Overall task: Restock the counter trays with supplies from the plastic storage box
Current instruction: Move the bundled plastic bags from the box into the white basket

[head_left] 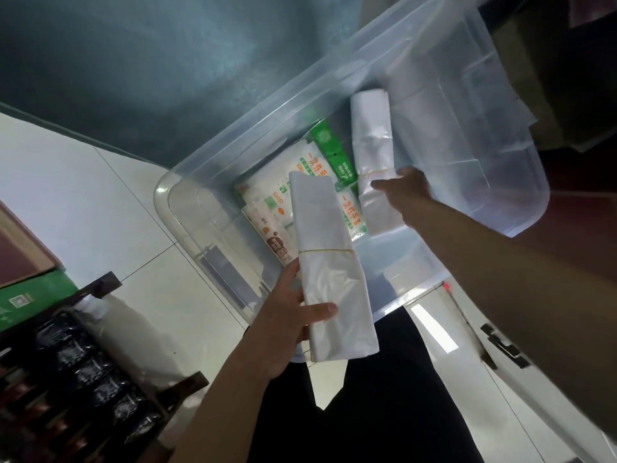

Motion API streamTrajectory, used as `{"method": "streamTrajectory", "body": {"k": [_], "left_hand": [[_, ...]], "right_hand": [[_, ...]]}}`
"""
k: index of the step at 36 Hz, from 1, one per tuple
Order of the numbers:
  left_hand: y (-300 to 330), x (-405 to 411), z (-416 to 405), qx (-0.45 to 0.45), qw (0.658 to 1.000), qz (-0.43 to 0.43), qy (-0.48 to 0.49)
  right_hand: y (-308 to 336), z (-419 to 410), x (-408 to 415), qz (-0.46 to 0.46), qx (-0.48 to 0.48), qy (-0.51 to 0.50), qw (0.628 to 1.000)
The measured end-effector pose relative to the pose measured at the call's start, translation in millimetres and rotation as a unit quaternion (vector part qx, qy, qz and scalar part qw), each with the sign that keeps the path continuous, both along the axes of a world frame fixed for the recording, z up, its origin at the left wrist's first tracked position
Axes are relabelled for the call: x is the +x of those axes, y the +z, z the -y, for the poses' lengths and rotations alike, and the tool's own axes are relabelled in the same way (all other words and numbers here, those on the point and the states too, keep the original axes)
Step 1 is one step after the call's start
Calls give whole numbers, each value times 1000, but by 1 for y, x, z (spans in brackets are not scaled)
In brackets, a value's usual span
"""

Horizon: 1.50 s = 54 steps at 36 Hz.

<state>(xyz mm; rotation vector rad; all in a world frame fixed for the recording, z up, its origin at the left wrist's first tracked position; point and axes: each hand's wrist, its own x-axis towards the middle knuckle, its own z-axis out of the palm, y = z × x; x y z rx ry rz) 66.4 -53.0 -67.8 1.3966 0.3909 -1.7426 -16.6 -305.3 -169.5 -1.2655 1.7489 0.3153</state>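
Note:
A clear plastic storage box (213, 152) stands on the floor in front of me. My left hand (287, 315) grips a folded bundle of white plastic bags (329, 259) tied with a rubber band, held above the box's near edge. Inside the box my right hand (405, 190) holds a second banded bundle of white bags (372, 135) at its middle. Under them lie white, orange and green packets of disposable gloves (283, 182). More folded clear plastic (434, 105) fills the far right part of the box.
The pale tiled floor (83, 195) spreads to the left. A rack with dark packets (83, 362) and a green carton (30, 295) stand at lower left. A white cabinet with black latches (500, 349) is at lower right. Brown cardboard (547, 95) sits beyond the box.

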Motion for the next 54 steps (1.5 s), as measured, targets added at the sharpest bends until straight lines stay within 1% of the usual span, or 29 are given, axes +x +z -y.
{"method": "streamTrajectory", "body": {"k": [2,4,8,11,14,16,22,25,27,29,31,36,39,43,48,51,54], "left_hand": [[-1,0,-2,-1,1000,-3,4],[-2,1,-3,-23,999,-14,23],[-8,4,-7,-50,997,-22,50],[-13,10,-9,-60,996,-33,62],[-15,16,-9,-73,994,-42,64],[-15,20,-9,-78,994,-41,58],[1,28,-13,-84,996,-34,25],[17,33,-16,-78,997,-17,4],[32,38,-19,-88,996,-12,-3],[50,44,-23,-103,995,-7,0],[69,51,-28,-125,992,-4,3],[108,81,-32,-185,981,12,-49],[123,101,-28,-218,973,29,-76],[142,119,-20,-278,954,41,-109],[175,117,4,-306,940,72,-132],[199,101,23,-320,932,93,-141],[218,75,43,-334,925,110,-141]], "right_hand": [[-20,6,4,-38,11,44,998],[-40,11,9,-65,19,63,996],[-74,16,24,-94,35,21,995],[-87,15,29,-123,17,11,992],[-89,17,28,-91,0,-34,995],[-85,17,29,-62,5,-57,996],[-61,15,20,3,34,-72,997],[-30,4,14,21,37,-72,996],[-1,-5,11,35,41,-80,995],[33,-16,7,67,57,-104,991],[69,-27,0,96,62,-106,988],[159,-46,-26,140,20,-30,990],[214,-55,-45,178,-11,13,984],[289,-59,-77,201,-41,47,978],[364,-49,-120,266,-82,-14,960],[386,-31,-156,293,-85,-69,950],[393,-6,-192,311,-94,-123,938]]}}
